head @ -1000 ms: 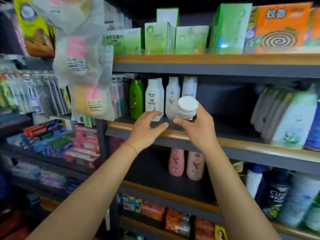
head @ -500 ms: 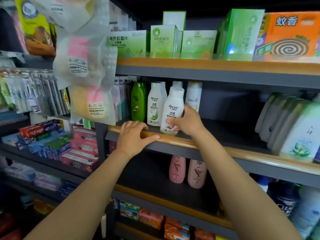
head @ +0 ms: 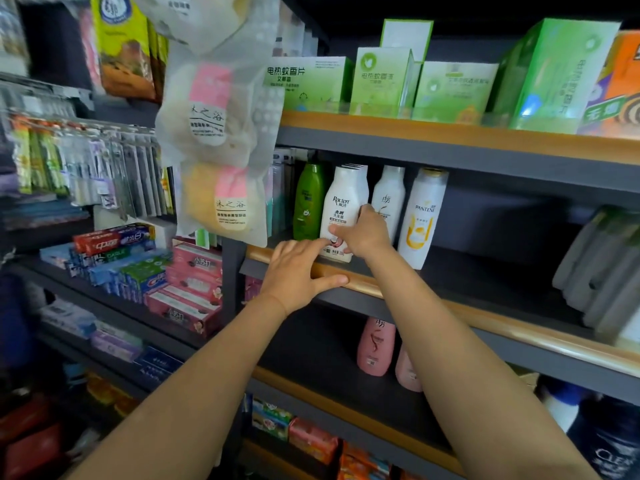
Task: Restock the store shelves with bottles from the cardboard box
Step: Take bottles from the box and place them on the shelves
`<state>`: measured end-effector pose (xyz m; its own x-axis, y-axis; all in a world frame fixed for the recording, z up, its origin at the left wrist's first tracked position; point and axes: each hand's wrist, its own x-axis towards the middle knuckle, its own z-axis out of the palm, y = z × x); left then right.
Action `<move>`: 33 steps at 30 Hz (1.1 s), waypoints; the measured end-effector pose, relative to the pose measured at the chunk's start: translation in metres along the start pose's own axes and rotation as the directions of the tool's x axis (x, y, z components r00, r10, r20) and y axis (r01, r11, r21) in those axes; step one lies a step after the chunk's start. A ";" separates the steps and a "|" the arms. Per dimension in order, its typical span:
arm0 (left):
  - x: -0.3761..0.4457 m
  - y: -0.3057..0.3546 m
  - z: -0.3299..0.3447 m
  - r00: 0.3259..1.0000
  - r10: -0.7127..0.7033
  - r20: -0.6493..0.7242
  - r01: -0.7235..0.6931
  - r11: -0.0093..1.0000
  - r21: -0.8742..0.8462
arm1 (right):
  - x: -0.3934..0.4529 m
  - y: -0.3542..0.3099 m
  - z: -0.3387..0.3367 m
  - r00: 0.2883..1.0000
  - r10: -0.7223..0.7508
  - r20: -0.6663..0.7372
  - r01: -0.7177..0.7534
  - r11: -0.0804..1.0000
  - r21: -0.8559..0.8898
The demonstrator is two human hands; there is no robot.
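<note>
A white Raclen shampoo bottle (head: 341, 206) stands upright at the front of the middle shelf (head: 415, 299), ahead of a row of like bottles. My right hand (head: 363, 232) holds its lower right side, thumb across the front label. My left hand (head: 299, 271) rests flat on the shelf's wooden front rail, fingers spread, fingertips near the bottle's base. To its left is a green bottle (head: 308, 202); to its right stand a white bottle (head: 389, 199) and a white Pantene bottle (head: 420, 216). The cardboard box is out of view.
Green boxes (head: 381, 81) line the top shelf. Hanging sponge packs (head: 214, 133) dangle at the upper left of the shelf. Pouches (head: 602, 271) lean at the right of the middle shelf. Pink bottles (head: 375, 346) stand on the shelf below. Toothpaste boxes (head: 138, 265) fill the left rack.
My right hand brought the white bottle from in front of the shelf, stood it upright and slid it left in line with the Raclen row. My left hand dropped onto the rail.
</note>
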<state>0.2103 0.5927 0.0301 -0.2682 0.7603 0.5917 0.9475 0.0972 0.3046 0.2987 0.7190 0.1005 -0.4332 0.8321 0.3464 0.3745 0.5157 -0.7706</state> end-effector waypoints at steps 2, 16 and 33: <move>0.001 0.001 -0.003 0.999 0.020 0.027 -0.020 1.000 0.012 | -0.001 -0.001 0.004 0.999 0.005 -0.036 -0.005 1.000 -0.003; 0.008 0.002 -0.007 0.990 0.005 0.141 -0.013 0.998 0.054 | -0.013 -0.016 0.005 0.996 0.060 -0.069 -0.059 0.998 0.008; -0.308 -0.159 0.046 0.642 -0.765 0.054 0.751 0.613 -0.247 | -0.223 0.075 0.218 0.756 -0.046 0.652 -0.070 0.986 0.150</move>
<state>0.1503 0.3725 -0.2355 -0.8873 0.4488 0.1068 0.3366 0.4716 0.8151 0.2447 0.5279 -0.1511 -0.8797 0.4727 -0.0518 0.2763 0.4194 -0.8647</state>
